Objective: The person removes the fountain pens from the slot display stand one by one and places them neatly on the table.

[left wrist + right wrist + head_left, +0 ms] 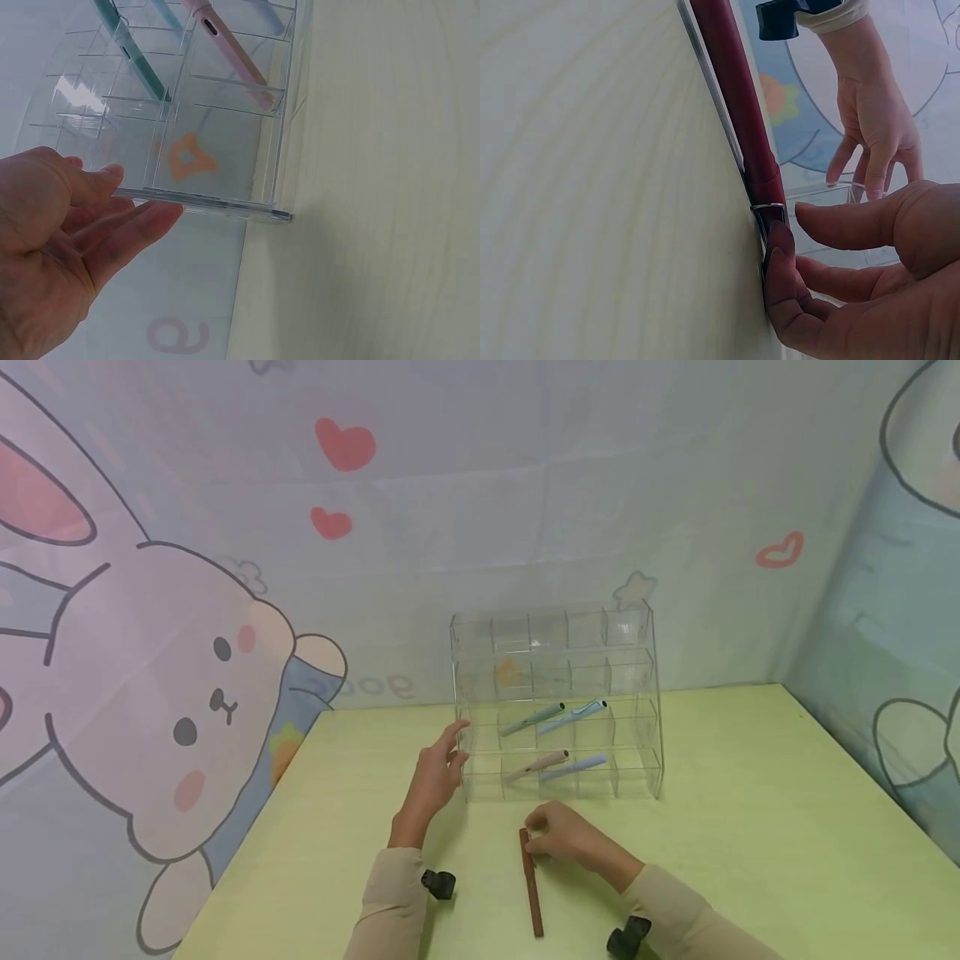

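A clear tiered rack [637, 768] stands on the table, with several pens in its two lower rows. At its left side is my left hand [437, 772], its fingers extended and spread, fingertips right at the side panel [225, 204]. My right hand [573, 843] is in front of the rack, at the upper end of a reddish-brown pen [532, 893] lying on the table. In the right wrist view, curled fingers [781, 277] wrap round the clip end of this pen [739, 90], with the thumb on the opposite side.
Green [534, 718] and light blue [573, 716] pens lean in one row; pink [537, 765] and lavender [573, 767] pens lean in the row below. A cartoon-printed cloth [450, 527] hangs behind the pale table [750, 827]. A black camera [438, 884] sits on each wrist.
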`<state>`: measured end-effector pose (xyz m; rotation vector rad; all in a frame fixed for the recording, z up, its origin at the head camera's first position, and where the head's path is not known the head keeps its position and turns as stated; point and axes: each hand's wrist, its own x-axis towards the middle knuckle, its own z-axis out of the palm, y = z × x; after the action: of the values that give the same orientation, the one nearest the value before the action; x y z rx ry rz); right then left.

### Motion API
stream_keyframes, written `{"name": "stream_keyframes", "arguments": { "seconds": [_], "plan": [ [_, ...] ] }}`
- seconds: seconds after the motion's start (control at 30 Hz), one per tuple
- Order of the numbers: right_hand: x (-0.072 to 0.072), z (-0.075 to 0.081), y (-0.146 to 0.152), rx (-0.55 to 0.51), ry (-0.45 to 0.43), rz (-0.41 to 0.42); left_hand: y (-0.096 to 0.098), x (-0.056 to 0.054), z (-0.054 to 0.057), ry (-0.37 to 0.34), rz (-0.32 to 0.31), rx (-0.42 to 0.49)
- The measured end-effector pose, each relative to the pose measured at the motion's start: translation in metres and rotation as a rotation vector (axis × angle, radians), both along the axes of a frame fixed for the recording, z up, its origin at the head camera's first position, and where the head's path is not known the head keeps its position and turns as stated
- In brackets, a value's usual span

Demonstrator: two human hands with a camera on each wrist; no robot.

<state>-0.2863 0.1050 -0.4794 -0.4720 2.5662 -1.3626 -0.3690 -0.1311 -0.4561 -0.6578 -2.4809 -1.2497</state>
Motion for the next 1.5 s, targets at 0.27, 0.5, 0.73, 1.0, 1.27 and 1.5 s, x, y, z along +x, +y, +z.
{"name": "stream_keyframes", "arguments": {
  "seconds": [0.27, 0.5, 0.73, 1.0, 1.27, 1.5],
  "plan": [
    [0.001, 0.001, 0.001, 0.017, 0.013, 0.003, 0.001, 0.001, -0.001, -0.009, -0.001, 0.005],
    [0.001, 0.014, 0.007, 0.024, 0.029, -0.005, 0.001, -0.001, 0.000, -0.013, 0.010, 0.001],
    [0.002, 0.031, 0.017, -0.005, 0.047, -0.001, 0.001, -0.002, 0.000, 0.019, 0.012, -0.018],
    [0.004, 0.048, 0.026, -0.044, 0.054, -0.043, 0.002, -0.001, 0.000, 0.016, 0.020, -0.029],
    [0.001, 0.062, 0.034, -0.070, 0.133, -0.079, 0.001, -0.002, -0.001, 0.027, 0.015, -0.027],
    [-0.001, 0.074, 0.050, -0.119, 0.187, -0.121, 0.001, -0.002, 0.000, 0.014, 0.018, -0.036]
  ]
}}
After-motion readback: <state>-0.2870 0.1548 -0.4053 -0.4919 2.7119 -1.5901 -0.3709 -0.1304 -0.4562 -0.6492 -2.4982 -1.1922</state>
